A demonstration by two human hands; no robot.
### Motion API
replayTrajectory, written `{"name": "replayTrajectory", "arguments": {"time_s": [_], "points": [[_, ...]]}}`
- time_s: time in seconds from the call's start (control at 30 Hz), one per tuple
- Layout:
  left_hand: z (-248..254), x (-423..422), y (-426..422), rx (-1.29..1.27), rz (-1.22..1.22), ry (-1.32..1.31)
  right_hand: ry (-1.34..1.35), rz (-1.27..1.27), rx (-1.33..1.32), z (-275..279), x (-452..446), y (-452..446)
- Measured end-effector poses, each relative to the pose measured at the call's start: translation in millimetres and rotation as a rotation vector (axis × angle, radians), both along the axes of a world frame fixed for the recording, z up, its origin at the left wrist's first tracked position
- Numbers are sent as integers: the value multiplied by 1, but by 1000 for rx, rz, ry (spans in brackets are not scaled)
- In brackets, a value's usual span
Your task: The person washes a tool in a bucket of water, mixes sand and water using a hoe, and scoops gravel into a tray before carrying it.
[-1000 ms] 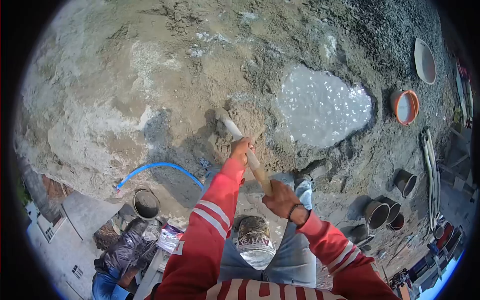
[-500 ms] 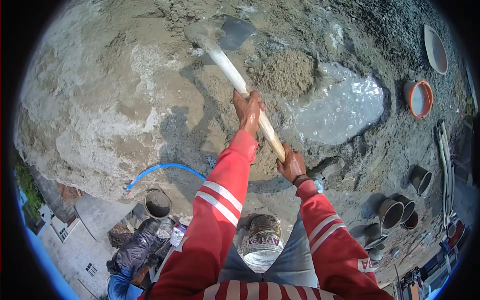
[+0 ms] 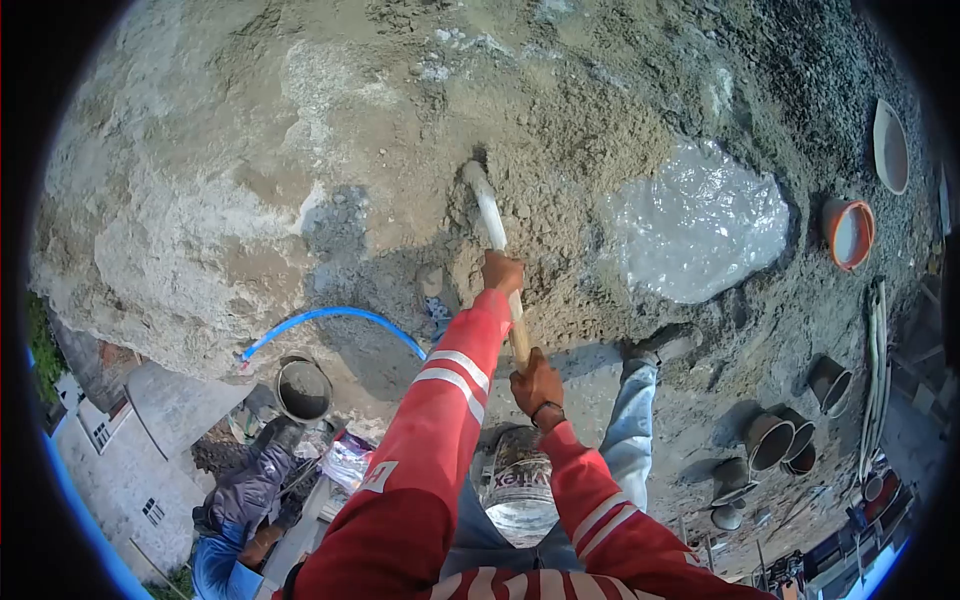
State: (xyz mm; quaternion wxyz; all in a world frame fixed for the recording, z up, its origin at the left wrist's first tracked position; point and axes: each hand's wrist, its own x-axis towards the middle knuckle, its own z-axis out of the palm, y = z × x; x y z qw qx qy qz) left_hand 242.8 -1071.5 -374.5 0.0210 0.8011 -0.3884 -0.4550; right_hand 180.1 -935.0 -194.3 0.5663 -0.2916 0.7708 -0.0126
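Observation:
A hoe (image 3: 487, 205) with a pale wooden handle reaches away from me, its blade hidden in the grey-brown sand mix (image 3: 550, 200). My left hand (image 3: 503, 272) is wrapped round the handle near its middle. Closer to my body, my right hand (image 3: 538, 385) grips the butt end. To the right of the hoe lies a pool of wet grey slurry (image 3: 705, 225), ringed by the mix. Below my hands, between my legs, stands a dirty white bucket (image 3: 522, 490) with dark lettering.
A blue hose (image 3: 335, 312) curves across the ground at left, near a dark bucket (image 3: 304, 390). A crouching person (image 3: 235, 540) is at lower left. On the right are an orange-rimmed bucket (image 3: 850, 235), a shallow pan (image 3: 890, 147), several dark buckets (image 3: 770, 442) and pale pipes (image 3: 875, 370).
The hoe's head has come down and toward me, and its blade has gone from visible to buried in the mix. Both hands have moved nearer my body, the right one also leftward.

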Motion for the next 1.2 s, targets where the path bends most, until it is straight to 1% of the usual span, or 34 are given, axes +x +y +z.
{"name": "replayTrajectory", "arguments": {"time_s": [0.03, 0.07, 0.1, 0.13, 0.2, 0.23, 0.27, 0.3, 0.33, 0.4, 0.43, 0.47, 0.5, 0.53, 0.57, 0.63, 0.7, 0.73, 0.77, 0.8, 0.83, 0.87, 0.9, 0.97, 1.0, 1.03, 1.1, 1.13, 1.2], "points": [[14, -4, 5, 46, 42, 0, -5, 12, 53, 9, 4, 3], [17, -2, 11, 144, 40, 35, -4, 14, 114, 17, 5, 2], [13, 3, 10, 236, 32, 73, 26, -4, 104, 22, 3, -7], [2, 13, 7, 225, 13, 103, 5, 29, 98, 27, -1, -16], [-15, 27, 1, 360, 193, 658, -2, 56, 89, 37, -18, -34], [-7, 16, -11, 355, 177, 670, -21, 116, -9, 38, -34, -57], [11, 2, -32, 375, 293, 696, -43, 175, -111, 40, -52, -83], [29, -10, -49, 398, 412, 712, -163, 145, -31, 52, -76, -109], [42, -23, -62, 395, 395, 708, -287, 113, 50, 68, -103, -130], [65, -52, -79, 432, 811, 747, -328, 104, 38, 88, -146, -140], [75, -67, -88, 446, 859, 712, -363, 110, 31, 100, -167, -136], [75, -80, -94, 441, 845, 703, -349, 150, -1, 116, -190, -129], [64, -92, -100, 416, 962, 795, -331, 192, -38, 129, -214, -121], [58, -102, -101, 392, 1079, 883, -276, 250, -155, 138, -239, -102], [76, -129, -100, 282, 996, 879, -218, 306, -271, 142, -266, -82], [78, -176, -88, 323, 914, 1019, -163, 360, -308, 139, -330, -43], [106, -248, -72, 297, 921, 950, -28, 431, -446, 92, -394, 2], [100, -275, -62, 293, 937, 916, 138, 514, -364, 69, -415, 20], [95, -298, -58, 283, 951, 890, 253, 551, -364, 37, -430, 37], [94, -313, -57, 279, 954, 891, 252, 555, -367, 19, -435, 44], [97, -319, -57, 197, 915, 932, 307, 501, -374, 3, -434, 46], [99, -314, -59, 113, 878, 963, 351, 448, -381, -13, -427, 49], [106, -303, -66, 100, 888, 943, 327, 423, -436, -25, -412, 49], [131, -274, -92, -62, 685, 925, 241, 343, -492, -30, -359, 34], [147, -256, -110, -91, 626, 940, 208, 299, -524, -27, -327, 21], [147, -235, -132, -137, 588, 965, 179, 215, -557, -23, -293, 6], [155, -200, -174, -235, 447, 917, 121, 70, -606, -24, -226, -32], [152, -186, -189, -234, 455, 911, 90, 4, -620, -30, -193, -51], [141, -158, -210, -429, 132, 638, 43, -129, -605, -41, -135, -94]]}}
